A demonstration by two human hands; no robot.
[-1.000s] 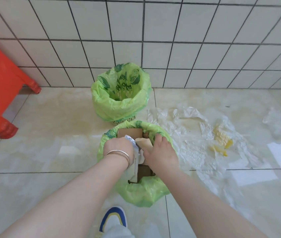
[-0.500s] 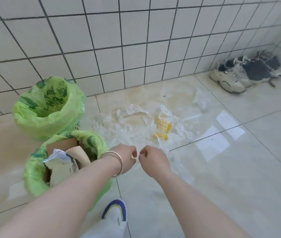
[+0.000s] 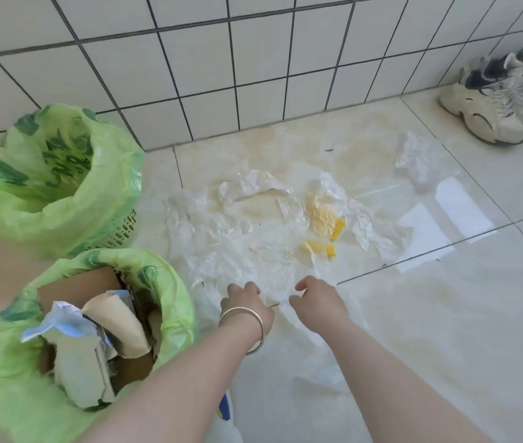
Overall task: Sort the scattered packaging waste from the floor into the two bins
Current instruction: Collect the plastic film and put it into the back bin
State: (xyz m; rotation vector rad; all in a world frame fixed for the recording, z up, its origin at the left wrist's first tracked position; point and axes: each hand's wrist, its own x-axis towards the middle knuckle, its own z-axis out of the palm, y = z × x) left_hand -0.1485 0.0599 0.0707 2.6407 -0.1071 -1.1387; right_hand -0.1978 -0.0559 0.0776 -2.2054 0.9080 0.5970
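Note:
Two bins lined with green bags stand at the left. The near bin (image 3: 170, 302) is packed with cardboard and paper scraps (image 3: 94, 334). The far bin (image 3: 116, 174) by the wall looks nearly empty. Clear plastic film (image 3: 241, 251) lies crumpled across the floor tiles, with yellow packaging bits (image 3: 327, 219) in it. My left hand (image 3: 245, 302), with a bangle on the wrist, and my right hand (image 3: 317, 300) hover low over the near edge of the film, fingers curled and apart, holding nothing.
A separate crumpled plastic piece (image 3: 419, 155) lies farther right. A pair of sneakers (image 3: 496, 103) sits by the wall at the top right. My shoe (image 3: 225, 407) shows at the bottom. The tiled wall runs along the back.
My hands left the near bin, where they pressed cardboard and paper down, and moved right to the plastic film. The view swung right, so the red stool dropped out of sight.

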